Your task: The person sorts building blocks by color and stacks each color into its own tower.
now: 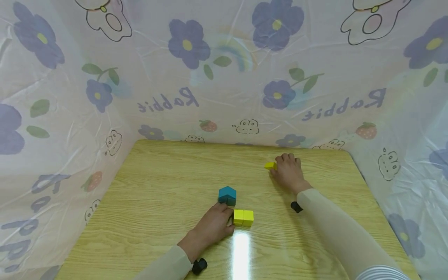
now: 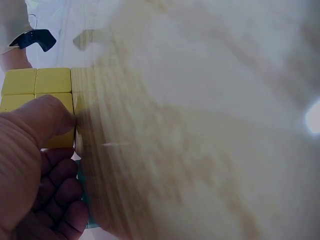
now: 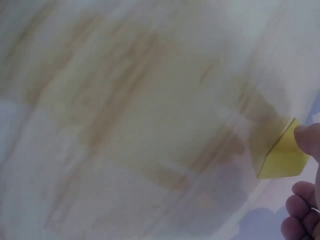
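Observation:
Two yellow cubes (image 1: 243, 217) sit side by side near the middle of the table, with seams between their faces. My left hand (image 1: 214, 224) grips the yellow cubes at their left end, its thumb (image 2: 52, 116) lying over one face in the left wrist view and the other fingers curled behind. Just beyond that hand stands a teal block (image 1: 227, 194) with a peaked top, its lower part partly hidden. Farther back on the right, my right hand (image 1: 289, 172) pinches a yellow wedge-shaped block (image 3: 283, 159) between thumb and fingers; much of it is covered by the hand.
The wood-grain table (image 1: 168, 171) reaches back to a hanging cloth (image 1: 224, 77) printed with flowers and rabbits, which also encloses both sides. Black wrist pieces (image 1: 199, 266) show at both wrists. A bright reflection lies on the tabletop in front of the cubes.

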A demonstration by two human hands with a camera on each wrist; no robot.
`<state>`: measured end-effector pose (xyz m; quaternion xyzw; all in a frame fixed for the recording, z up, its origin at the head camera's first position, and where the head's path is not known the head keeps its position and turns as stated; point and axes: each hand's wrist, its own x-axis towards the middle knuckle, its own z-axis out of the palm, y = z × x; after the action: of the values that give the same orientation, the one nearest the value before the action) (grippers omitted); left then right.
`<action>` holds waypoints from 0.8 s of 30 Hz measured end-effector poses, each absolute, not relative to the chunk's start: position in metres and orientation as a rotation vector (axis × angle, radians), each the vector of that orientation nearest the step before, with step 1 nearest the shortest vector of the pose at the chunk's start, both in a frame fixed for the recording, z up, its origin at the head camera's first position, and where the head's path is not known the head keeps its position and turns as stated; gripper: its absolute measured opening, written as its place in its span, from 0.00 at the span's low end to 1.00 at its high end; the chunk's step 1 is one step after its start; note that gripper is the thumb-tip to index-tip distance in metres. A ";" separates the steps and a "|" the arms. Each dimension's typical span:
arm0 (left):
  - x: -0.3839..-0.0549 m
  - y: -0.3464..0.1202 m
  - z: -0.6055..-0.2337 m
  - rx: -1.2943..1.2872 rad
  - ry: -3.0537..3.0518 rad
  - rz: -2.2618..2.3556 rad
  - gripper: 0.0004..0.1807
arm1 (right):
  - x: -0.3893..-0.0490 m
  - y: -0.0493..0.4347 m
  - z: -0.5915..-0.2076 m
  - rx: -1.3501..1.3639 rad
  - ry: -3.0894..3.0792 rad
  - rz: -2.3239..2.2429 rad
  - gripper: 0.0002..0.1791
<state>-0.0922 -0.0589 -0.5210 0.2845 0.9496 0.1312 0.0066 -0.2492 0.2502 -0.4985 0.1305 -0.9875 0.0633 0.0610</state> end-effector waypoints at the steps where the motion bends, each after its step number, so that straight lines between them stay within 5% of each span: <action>1: -0.092 -0.059 -0.521 0.892 2.971 0.411 0.20 | -0.249 0.250 -0.499 0.398 -2.988 0.186 0.27; 16: -0.092 -0.059 -0.523 0.930 2.990 0.404 0.19 | -0.245 0.247 -0.508 0.450 -2.968 0.151 0.15; 24: -0.093 -0.060 -0.522 0.916 2.991 0.403 0.20 | -0.237 0.244 -0.501 0.531 -2.900 0.203 0.20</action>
<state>-0.0926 -0.0598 -0.5223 0.2905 0.9483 0.1277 -0.0061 -0.2367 0.2436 -0.5008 0.1788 -0.9771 0.0683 0.0930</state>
